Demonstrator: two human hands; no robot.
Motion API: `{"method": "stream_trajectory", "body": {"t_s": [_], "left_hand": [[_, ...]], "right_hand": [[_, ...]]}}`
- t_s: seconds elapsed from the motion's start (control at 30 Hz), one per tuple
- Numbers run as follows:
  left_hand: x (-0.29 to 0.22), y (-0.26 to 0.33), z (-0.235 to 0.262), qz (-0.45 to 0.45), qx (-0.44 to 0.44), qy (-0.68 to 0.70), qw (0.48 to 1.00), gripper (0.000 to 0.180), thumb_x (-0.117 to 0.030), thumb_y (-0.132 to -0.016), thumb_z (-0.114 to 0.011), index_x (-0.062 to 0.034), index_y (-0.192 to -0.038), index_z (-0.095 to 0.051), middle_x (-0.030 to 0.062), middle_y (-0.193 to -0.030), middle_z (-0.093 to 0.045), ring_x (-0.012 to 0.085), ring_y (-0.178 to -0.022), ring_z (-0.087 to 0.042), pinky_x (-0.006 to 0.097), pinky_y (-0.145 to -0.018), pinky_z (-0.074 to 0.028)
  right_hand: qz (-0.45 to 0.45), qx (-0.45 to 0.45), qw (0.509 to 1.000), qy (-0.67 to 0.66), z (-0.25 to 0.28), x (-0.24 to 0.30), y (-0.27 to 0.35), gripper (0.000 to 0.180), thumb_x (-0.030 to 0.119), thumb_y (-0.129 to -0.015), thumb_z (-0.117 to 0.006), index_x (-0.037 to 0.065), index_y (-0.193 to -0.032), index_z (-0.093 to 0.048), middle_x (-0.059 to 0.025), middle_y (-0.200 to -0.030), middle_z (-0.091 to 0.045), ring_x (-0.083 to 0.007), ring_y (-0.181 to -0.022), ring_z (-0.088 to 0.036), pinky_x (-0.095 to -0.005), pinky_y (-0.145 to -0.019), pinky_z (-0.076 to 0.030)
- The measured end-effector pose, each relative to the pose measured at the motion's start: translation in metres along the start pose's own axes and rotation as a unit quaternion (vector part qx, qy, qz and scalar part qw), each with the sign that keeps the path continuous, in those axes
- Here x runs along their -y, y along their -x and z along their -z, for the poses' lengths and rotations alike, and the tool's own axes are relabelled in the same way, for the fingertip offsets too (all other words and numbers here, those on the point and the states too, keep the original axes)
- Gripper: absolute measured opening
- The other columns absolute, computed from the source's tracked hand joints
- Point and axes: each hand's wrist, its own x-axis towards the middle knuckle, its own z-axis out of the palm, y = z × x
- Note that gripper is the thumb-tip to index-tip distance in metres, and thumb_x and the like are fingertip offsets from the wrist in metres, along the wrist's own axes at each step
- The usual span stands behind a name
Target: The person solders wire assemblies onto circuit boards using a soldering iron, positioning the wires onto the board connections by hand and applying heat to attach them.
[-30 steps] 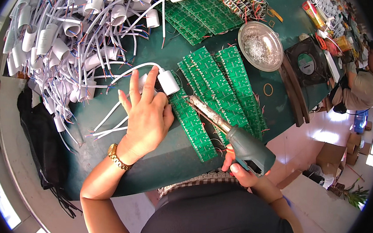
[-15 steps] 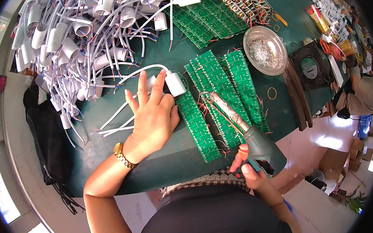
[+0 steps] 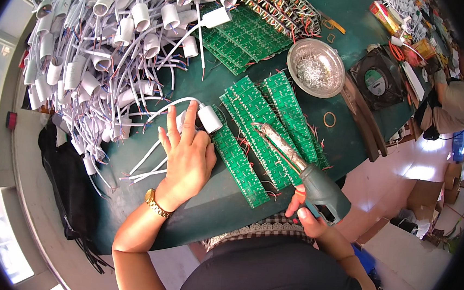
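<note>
My left hand, with a gold watch on the wrist, rests low over the table. Several of its fingers are spread across a white cable; the bent index finger and thumb are beside a green circuit board strip, their tips partly hidden. Just beyond the fingertips, a white cylindrical housing with a cable lies at that strip's far end. My right hand is wrapped round the handle of a dark soldering gun. Its silvery barrel points far-left over more green board strips, its tip above them.
White housings with cables are heaped at the far left. Further board panels lie at the back. A metal bowl with silvery scraps, a rubber band, and a dark fan are to the right. A black bag hangs at left.
The whole view has shifted slightly, so the table things appear a little lower and the boards further left. Both hands keep nearly the same pose; the soldering gun stays in my right hand.
</note>
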Motion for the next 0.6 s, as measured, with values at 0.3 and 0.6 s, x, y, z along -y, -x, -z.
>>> {"method": "stream_trajectory", "body": {"t_s": [0.3,0.6], "left_hand": [[0.005,0.006,-0.002,-0.022,-0.134,0.059,0.989,0.024,-0.002,-0.086,-0.054,0.001,-0.107,-0.045,0.0376,-0.149,-0.008,0.0565,-0.138,-0.003,0.065,-0.108,-0.005],[0.012,-0.138,0.04,-0.144,-0.22,0.08,0.961,0.05,-0.005,-0.085,-0.06,0.005,-0.128,-0.037,0.0263,-0.131,-0.045,0.0416,-0.125,-0.042,0.048,-0.103,-0.034]], "right_hand": [[0.04,-0.016,0.999,0.013,0.007,0.006,0.003,0.017,0.014,-0.085,-0.056,0.003,-0.098,-0.053,-0.0076,-0.079,-0.055,-0.0145,-0.07,-0.058,-0.0314,-0.065,-0.048],[0.105,0.004,0.99,0.092,0.025,-0.011,0.023,0.04,0.018,-0.091,-0.052,0.003,-0.127,-0.042,-0.013,-0.084,-0.057,-0.0207,-0.068,-0.06,-0.0348,-0.064,-0.05]]}}
